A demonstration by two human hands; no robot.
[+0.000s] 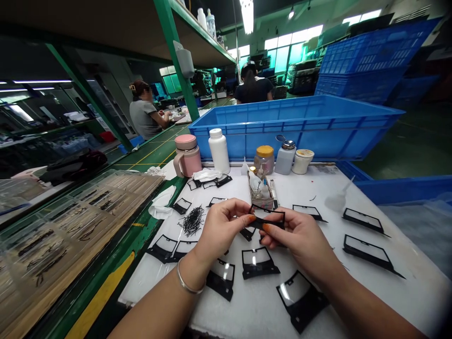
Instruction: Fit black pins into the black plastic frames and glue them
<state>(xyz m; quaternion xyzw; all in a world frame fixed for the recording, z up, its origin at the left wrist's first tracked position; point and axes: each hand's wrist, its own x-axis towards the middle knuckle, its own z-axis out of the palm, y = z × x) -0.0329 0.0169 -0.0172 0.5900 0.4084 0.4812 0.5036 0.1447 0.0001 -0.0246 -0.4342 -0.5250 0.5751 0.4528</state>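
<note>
From where I stand: both hands up over the table (243, 306), approx. mid-table, w/ one black frame (264, 220) between them, lifted clear of the white top. L hand (224, 223) pinches the frame's L end, thumb vs. index; R hand (298, 233) grips the lower R part, thumb on the near face, other fingers curled under. So fingers on both sides = grasping the frame, neither hand free. Can't tell if a small extra pc. is tucked in the R fingers; hidden.

Handling notes (my judgement): thin rim, prob. flexes, so light pinch, support the wide solid band, don't twist one end vs. the other. Thumbs close together = good ctrl, but they cover part of the band; tilt a bit for a clear view. Clear window looks glossy, prob. marks easily, so edges only. Elbows low, wrists steady.

Watch the loose frame (259, 270) just below the hands: sleeve-free forearms, but R forearm passes near another frame (300, 301). Black strips pile (192, 221) L of L hand, easy to brush.
</note>
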